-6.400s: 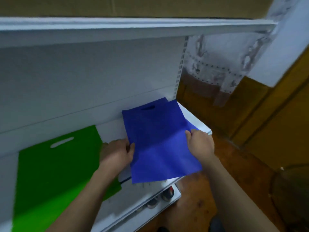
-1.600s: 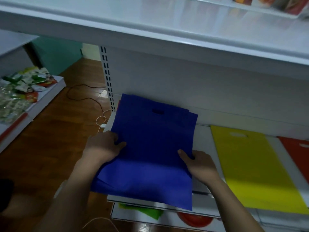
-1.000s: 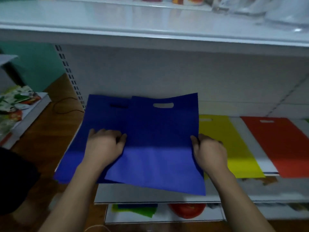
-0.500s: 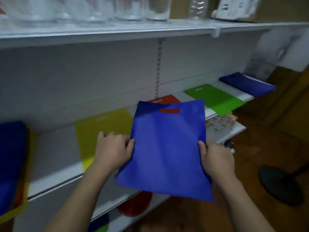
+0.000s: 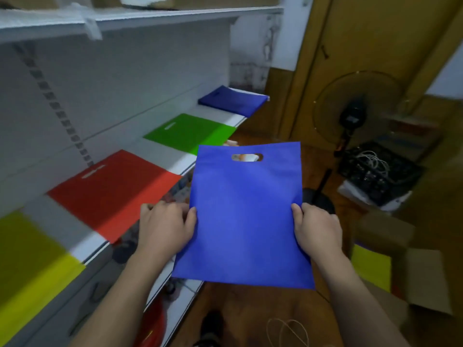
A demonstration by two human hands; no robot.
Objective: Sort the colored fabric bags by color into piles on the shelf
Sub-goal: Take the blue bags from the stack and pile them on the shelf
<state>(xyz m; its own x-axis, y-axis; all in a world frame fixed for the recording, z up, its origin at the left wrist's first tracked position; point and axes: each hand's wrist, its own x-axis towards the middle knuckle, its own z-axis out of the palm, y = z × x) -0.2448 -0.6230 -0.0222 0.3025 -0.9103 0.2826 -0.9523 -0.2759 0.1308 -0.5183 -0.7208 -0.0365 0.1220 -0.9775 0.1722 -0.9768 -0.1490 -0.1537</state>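
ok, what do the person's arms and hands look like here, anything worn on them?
Both forearms are bare up to the bottom edge of the frame: no sleeves, cuffs or gloves in view. The left hand and right hand show no ring, and neither wrist has a watch or band. No markings or cables on them. Motion blur softens fine detail.

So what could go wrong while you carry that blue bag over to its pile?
The blue bag is floppy and both hands, left and right, pinch only its side edges, so it might sag or slip. The blue pile sits at the shelf's far end, past the green bag, so reaching over could nudge that. The cord on the floor could trip feet.
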